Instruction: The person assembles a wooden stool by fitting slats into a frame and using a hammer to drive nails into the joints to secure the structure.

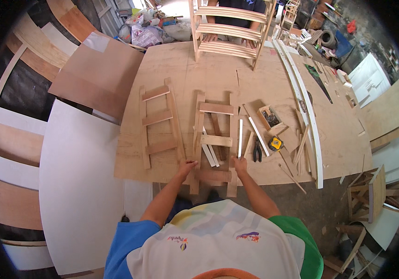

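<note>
A small ladder-shaped wooden frame (pixel 216 140) lies before me on the table, its near end jutting past the front edge. It has two side rails joined by three flat crosspieces. My left hand (pixel 188 168) is closed on its left rail near the lowest crosspiece. On the opposite rail, my right hand (pixel 239 166) is closed at about the same height. Thin white strips (pixel 207 148) and a brown wooden piece (pixel 218 135) show between the rails. To the left lies a second ladder-shaped frame (pixel 158 117), which neither hand holds.
Right of the frame are pliers (pixel 257 151), a yellow tape measure (pixel 275 143), a wooden box (pixel 270 117) and loose sticks. Long white strips (pixel 309 111) and a handsaw (pixel 319 83) lie farther right. Across the table (pixel 181 63), another person's hands touch a slatted rack (pixel 229 30).
</note>
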{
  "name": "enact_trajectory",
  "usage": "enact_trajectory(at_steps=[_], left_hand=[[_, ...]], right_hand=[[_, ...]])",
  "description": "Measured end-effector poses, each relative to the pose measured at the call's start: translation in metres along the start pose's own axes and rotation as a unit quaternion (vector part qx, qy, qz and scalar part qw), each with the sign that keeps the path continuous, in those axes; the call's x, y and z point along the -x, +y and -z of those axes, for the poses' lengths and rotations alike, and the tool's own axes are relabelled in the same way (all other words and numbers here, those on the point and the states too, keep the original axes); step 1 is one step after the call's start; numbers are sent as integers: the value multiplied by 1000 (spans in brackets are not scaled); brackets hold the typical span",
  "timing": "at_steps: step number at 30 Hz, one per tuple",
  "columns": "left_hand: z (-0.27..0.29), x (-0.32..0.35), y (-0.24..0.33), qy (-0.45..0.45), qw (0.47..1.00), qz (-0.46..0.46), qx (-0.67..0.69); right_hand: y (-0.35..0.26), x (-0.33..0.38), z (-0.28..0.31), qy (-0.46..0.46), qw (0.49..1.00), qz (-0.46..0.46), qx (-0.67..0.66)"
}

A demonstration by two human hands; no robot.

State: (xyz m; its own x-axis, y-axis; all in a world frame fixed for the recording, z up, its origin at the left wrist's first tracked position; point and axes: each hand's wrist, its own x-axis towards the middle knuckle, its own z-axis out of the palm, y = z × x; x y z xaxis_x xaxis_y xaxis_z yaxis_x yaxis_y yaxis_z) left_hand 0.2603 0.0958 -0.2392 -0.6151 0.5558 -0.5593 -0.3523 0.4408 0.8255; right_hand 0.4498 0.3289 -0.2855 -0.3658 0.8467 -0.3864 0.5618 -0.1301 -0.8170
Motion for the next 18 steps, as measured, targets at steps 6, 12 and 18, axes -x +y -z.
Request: enact_trajectory(at_steps=[6,12,18], left_hand=[[-7,24,18,-24,999,18,-42],[7,15,4,-42,996,0,-74],[40,7,-7,65,984,-64,-151]], right_hand=[[12,2,7,79,990,88,74],[2,35,15,60,997,28,35],[-25,86,2,113,987,83,83]])
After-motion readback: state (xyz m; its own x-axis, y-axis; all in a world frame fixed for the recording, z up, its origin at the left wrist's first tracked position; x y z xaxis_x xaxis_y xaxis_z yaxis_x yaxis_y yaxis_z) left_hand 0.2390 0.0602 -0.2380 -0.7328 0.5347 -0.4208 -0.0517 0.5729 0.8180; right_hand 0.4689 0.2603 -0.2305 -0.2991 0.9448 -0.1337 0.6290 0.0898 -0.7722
